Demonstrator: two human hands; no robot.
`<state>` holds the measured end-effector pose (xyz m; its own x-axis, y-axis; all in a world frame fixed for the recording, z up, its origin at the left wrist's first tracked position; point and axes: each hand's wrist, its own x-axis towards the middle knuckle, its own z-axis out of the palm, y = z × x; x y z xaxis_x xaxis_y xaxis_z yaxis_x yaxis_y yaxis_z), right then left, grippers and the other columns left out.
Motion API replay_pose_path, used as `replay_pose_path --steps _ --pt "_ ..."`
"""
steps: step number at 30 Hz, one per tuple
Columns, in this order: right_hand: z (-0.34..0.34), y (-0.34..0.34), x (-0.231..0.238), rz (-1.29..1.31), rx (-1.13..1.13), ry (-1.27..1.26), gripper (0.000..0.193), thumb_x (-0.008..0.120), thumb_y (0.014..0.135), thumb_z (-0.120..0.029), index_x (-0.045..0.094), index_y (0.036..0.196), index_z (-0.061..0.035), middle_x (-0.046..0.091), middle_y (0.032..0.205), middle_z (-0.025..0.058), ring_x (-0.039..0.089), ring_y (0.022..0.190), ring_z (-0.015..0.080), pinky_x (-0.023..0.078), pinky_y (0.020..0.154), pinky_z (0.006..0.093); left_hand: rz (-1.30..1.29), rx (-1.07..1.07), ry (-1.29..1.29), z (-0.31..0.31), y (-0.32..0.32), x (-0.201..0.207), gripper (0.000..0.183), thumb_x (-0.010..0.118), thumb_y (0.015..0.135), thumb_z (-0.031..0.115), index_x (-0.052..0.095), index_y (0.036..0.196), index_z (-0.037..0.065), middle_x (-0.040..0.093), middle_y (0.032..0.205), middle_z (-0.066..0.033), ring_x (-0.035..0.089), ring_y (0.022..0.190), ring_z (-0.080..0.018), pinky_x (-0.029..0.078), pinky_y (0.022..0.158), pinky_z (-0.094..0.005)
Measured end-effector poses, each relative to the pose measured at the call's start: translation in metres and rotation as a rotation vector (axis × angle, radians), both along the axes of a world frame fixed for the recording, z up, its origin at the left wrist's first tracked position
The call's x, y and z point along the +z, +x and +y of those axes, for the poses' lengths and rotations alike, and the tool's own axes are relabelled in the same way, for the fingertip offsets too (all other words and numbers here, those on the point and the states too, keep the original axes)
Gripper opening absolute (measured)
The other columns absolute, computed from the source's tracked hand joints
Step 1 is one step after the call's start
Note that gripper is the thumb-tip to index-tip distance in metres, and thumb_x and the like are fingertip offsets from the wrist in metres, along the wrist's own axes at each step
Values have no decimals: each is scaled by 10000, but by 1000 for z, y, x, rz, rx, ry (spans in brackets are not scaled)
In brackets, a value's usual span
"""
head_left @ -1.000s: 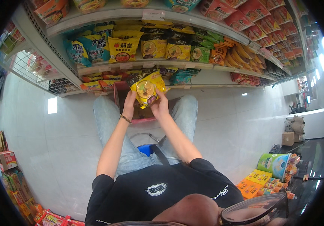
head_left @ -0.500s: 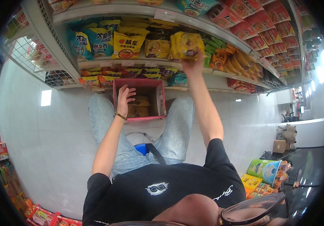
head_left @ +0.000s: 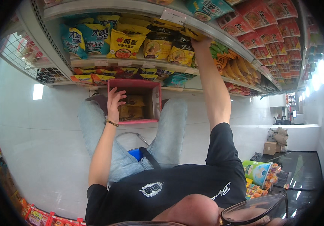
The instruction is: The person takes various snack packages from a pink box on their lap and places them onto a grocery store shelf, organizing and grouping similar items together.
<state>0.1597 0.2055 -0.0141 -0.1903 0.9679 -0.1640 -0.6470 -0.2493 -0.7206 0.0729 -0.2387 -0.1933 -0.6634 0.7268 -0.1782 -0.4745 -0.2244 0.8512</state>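
Observation:
My right hand (head_left: 202,44) reaches deep into the shelf, holding a yellow noodle packet (head_left: 195,34) just under the upper shelf's edge. Its fingertips are partly hidden by the packet and the shelf. Right below stand yellow-and-black noodle packets (head_left: 181,54) in a row. My left hand (head_left: 114,101) is open at the left rim of a pink-edged cardboard box (head_left: 155,98), fingers apart and reaching over the opening. Inside the box lie several yellowish-brown packets (head_left: 135,112), dim in its shadow. The box sits between my knees.
Blue noodle bags (head_left: 96,37) and a yellow bag with a red tomato (head_left: 126,44) fill the shelf's left part. Red packets (head_left: 258,22) stack up at the right. A wire rack (head_left: 21,52) stands at far left. A blue seat (head_left: 135,153) shows under me.
My right hand has carried the yellow noodle packet farther into the shelf, up and slightly right. The left hand stays at the box rim. The whole view has shifted a little.

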Motion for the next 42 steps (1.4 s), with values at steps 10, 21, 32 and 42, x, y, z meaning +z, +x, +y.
replay_pose_path --steps 10,21,32,42 --pt "27 -14 -7 -252 248 224 516 404 1051 -401 296 1515 -203 236 1587 103 291 1434 327 309 1179 518 102 -33 -21 6 4 6 565 535 985 349 386 1437 45 613 1266 -151 611 1089 -202 494 862 -323" --pt "43 18 12 -463 328 -131 591 656 949 -275 357 1436 -122 341 1460 159 395 1297 385 540 988 489 105 -52 -22 14 13 2 508 527 981 255 402 1420 32 622 1235 -135 600 1054 -179 486 836 -290" --pt "32 15 5 -387 213 119 549 585 999 -236 322 1468 -124 272 1488 179 419 1307 401 557 1029 516 109 -51 -47 12 17 -1 504 531 982 262 406 1413 31 619 1227 -129 598 1050 -182 487 829 -290" --pt "-55 36 -66 -601 158 325 314 487 979 -195 620 1123 50 671 923 170 674 728 280 595 702 410 85 132 -279 11 10 -14 415 549 977 195 450 1340 20 620 1201 -108 597 1042 -167 490 814 -293"
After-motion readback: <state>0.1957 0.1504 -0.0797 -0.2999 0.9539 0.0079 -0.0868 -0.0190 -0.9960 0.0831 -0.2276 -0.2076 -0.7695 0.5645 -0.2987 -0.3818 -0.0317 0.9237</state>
